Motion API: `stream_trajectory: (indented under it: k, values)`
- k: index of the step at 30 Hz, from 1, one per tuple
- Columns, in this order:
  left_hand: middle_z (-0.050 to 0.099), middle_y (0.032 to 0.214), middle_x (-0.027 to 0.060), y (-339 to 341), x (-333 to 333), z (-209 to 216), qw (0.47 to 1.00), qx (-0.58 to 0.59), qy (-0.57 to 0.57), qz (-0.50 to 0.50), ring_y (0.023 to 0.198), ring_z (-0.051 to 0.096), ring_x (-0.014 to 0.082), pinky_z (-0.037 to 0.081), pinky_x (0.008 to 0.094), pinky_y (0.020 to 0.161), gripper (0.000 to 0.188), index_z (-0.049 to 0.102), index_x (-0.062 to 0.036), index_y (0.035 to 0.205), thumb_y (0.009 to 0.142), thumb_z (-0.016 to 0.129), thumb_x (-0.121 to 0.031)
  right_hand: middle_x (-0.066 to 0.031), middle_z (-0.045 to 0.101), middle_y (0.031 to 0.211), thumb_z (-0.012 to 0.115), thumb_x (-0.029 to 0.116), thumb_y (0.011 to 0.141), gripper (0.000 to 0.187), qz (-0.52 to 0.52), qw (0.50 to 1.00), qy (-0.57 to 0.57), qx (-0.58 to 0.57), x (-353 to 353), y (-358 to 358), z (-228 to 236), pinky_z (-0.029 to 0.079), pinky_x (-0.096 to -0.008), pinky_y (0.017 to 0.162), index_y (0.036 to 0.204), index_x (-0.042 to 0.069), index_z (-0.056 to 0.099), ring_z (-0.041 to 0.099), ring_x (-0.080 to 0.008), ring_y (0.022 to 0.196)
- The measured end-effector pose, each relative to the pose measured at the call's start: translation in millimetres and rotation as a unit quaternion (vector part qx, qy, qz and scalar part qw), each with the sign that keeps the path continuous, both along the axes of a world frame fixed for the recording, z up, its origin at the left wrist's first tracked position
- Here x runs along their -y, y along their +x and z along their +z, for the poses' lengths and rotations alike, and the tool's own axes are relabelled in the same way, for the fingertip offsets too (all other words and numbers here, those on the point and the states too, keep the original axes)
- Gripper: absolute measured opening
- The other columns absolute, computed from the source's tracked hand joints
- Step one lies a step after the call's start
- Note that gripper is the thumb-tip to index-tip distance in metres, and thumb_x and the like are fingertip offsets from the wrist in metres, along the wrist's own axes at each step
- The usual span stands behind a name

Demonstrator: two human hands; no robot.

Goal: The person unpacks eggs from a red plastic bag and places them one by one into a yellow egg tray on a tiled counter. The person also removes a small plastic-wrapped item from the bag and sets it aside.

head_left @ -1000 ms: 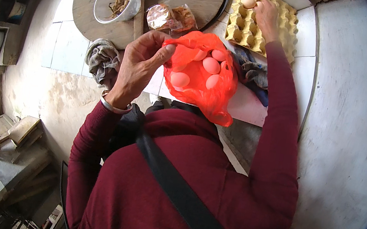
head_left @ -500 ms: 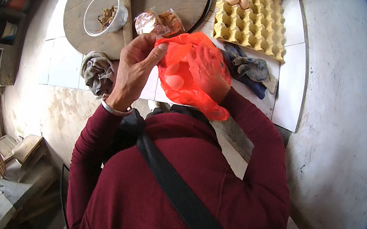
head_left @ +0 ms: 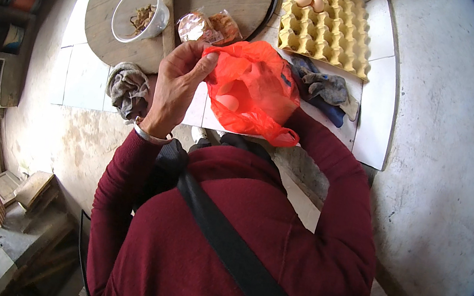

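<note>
My left hand point(head_left: 181, 81) pinches the rim of a thin red plastic bag point(head_left: 247, 124) between thumb and fingers, above the table's near edge. Through the translucent plastic an egg point(head_left: 228, 102) shows low in the left part of the bag. My right hand point(head_left: 278, 104) is inside the bag, blurred by the red film, so its fingers and anything in them are hidden. Beyond the bag, to the right, a yellow egg tray point(head_left: 327, 39) holds two brown eggs point(head_left: 309, 1) near its far left corner.
A round wooden lid point(head_left: 111, 6) carries a clear plastic tub point(head_left: 161, 17) with dried brown pieces. Clear packets point(head_left: 209, 26) lie behind the bag. A grey rag point(head_left: 127, 92) sits at the left; worn gloves point(head_left: 326, 89) lie right, on the white tiled table point(head_left: 371, 131).
My right hand has gone deeper into the bag, under the red plastic. The bag's near edge has drawn up a little, while my left hand keeps its hold.
</note>
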State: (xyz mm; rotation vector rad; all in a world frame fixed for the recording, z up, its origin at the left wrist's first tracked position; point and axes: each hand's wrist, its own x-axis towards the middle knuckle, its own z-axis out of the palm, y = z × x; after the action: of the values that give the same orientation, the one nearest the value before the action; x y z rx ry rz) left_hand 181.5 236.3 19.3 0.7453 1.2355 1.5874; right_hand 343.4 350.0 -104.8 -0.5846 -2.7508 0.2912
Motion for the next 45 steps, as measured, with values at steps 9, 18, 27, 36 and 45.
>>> stream_trajectory:
  k: [9, 18, 27, 36, 45]
  values:
    - [0.056, 0.083, -0.0010, -4, -6, -8, 0.999, 0.046, 0.003, 0.013, 0.073, 0.053, 0.0068, 0.045, 0.0225, 0.068, 0.013, 0.053, -0.0051, 0.095, 0.089, 0.053, -0.017, -0.0101, 0.054, 0.107, 0.058, 0.023, 0.086, 0.042, -0.033, 0.671, -0.710, -0.209, -8, 22, 79, 0.048, -0.0287, 0.079, 0.120, 0.004, 0.042, 0.057, -0.0179, 0.096]
    - [0.054, 0.081, -0.0029, -3, -10, -7, 0.998, 0.061, 0.003, 0.020, 0.072, 0.052, 0.0054, 0.045, 0.0223, 0.065, 0.010, 0.054, -0.0069, 0.094, 0.089, 0.053, -0.015, -0.0157, 0.059, 0.094, 0.049, 0.029, 0.090, 0.039, -0.087, 0.611, -0.728, -0.298, -68, 60, 116, 0.052, -0.0269, 0.047, 0.115, -0.001, 0.043, 0.061, -0.0179, 0.072]
    - [0.055, 0.080, -0.0013, -6, -8, -6, 0.997, 0.063, 0.000, 0.040, 0.069, 0.051, 0.0058, 0.044, 0.0213, 0.065, 0.012, 0.054, -0.0044, 0.095, 0.089, 0.053, -0.015, -0.0179, 0.056, 0.107, 0.059, 0.027, 0.083, 0.048, -0.376, 0.849, -0.351, -0.120, -211, 70, 40, 0.057, -0.0354, 0.057, 0.120, 0.001, 0.045, 0.062, -0.0260, 0.084]
    - [0.055, 0.078, 0.0004, -9, -9, -8, 0.997, 0.063, 0.002, 0.039, 0.067, 0.052, 0.0074, 0.045, 0.0218, 0.064, 0.013, 0.054, -0.0015, 0.092, 0.089, 0.055, -0.014, -0.0178, 0.059, 0.085, 0.061, 0.026, 0.070, 0.037, -0.312, 0.924, -0.210, 0.071, -255, 73, 23, 0.049, -0.0379, 0.063, 0.088, -0.005, 0.055, 0.059, -0.0257, 0.071]
    - [0.055, 0.079, -0.0007, -7, -13, -11, 0.998, 0.050, -0.010, 0.028, 0.069, 0.051, 0.0071, 0.043, 0.0214, 0.065, 0.012, 0.054, -0.0043, 0.094, 0.090, 0.052, -0.016, -0.0187, 0.060, 0.094, 0.061, 0.031, 0.081, 0.044, -0.323, 0.924, -0.085, -0.184, -228, 70, 13, 0.046, -0.0373, 0.074, 0.108, -0.003, 0.055, 0.058, -0.0271, 0.087]
